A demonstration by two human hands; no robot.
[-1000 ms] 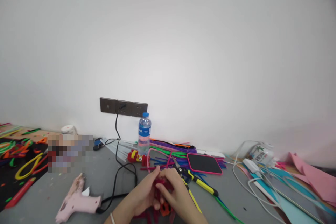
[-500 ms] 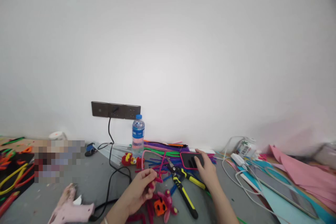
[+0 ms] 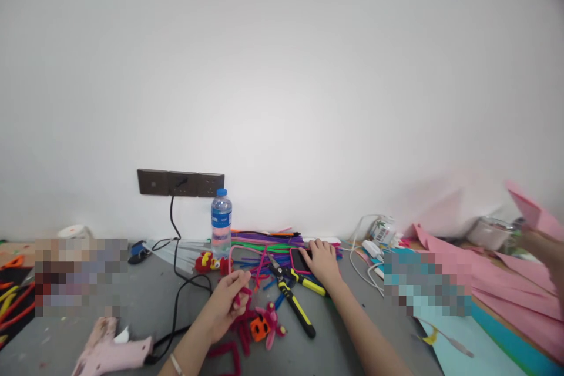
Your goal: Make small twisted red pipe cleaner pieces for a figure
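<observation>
My left hand [image 3: 230, 301] is closed around a dark pink pipe cleaner [image 3: 243, 294], bent near the fingers. My right hand [image 3: 323, 263] lies flat with its fingers spread over a phone in a pink case [image 3: 298, 260], covering most of it. Between my hands are pliers [image 3: 296, 307] with black and yellow handles, their jaws pointing away from me. An orange and pink pipe-cleaner figure [image 3: 261, 328] lies by my left hand, near bent dark pink pieces [image 3: 234, 353]. Behind them spreads a pile of coloured pipe cleaners [image 3: 273, 245].
A water bottle [image 3: 221, 223] stands near the wall by a red and yellow figure [image 3: 207, 262]. A pink glue gun [image 3: 117, 353] with a black cord lies front left. White cable [image 3: 362, 270] and pink sheets [image 3: 506, 282] are at right, where another person's hand [image 3: 544, 249] shows.
The view has turned slightly right. My right hand lies further over the phone with its fingers flatter. At far right, another person's hand has appeared by raised pink paper.
</observation>
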